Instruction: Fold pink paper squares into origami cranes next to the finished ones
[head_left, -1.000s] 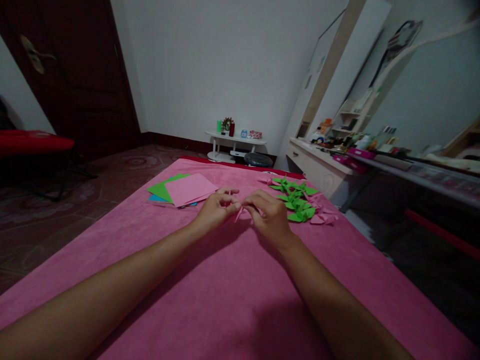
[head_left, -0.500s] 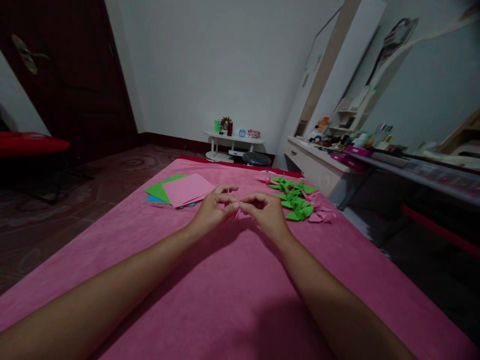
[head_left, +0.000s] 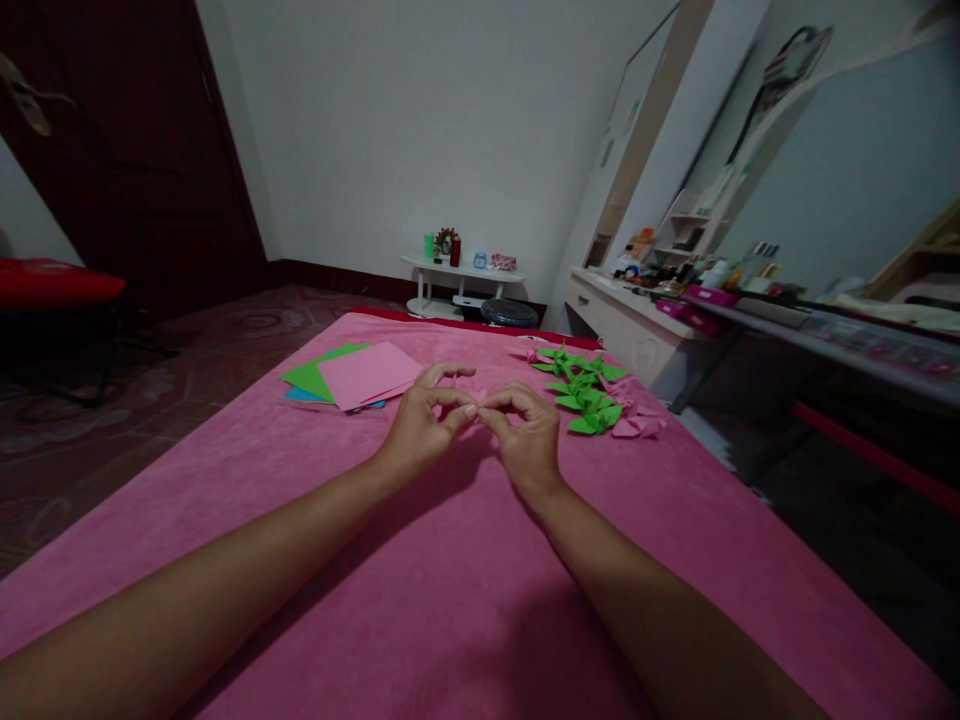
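As both forearms slant forward and inward from the lower corners of the view, they rest low above a pink plush cloth (head_left: 420, 620), wrists nearly straight, meeting at the middle. The left hand (head_left: 420, 420) points to the right with its thumb and index finger bowed into a pinch, while another finger stretches out above them, clear of the pinch. The right hand (head_left: 527, 435) faces it, back of the hand upward, knuckles bent and fingers curling toward the left hand, thumb and index finger pressed together. Between the touching fingertips sits a small pink folded paper (head_left: 481, 395), gripped from both sides; the fingers hide most of it, so its shape cannot be told.

Just beyond the left hand lies a fanned stack of square origami sheets (head_left: 370, 373), pink over green and blue. Beside the right hand, green origami cranes (head_left: 592, 418) cluster with pink folded pieces (head_left: 637, 427). Farther off, a white side table (head_left: 465, 269) stands against the wall.
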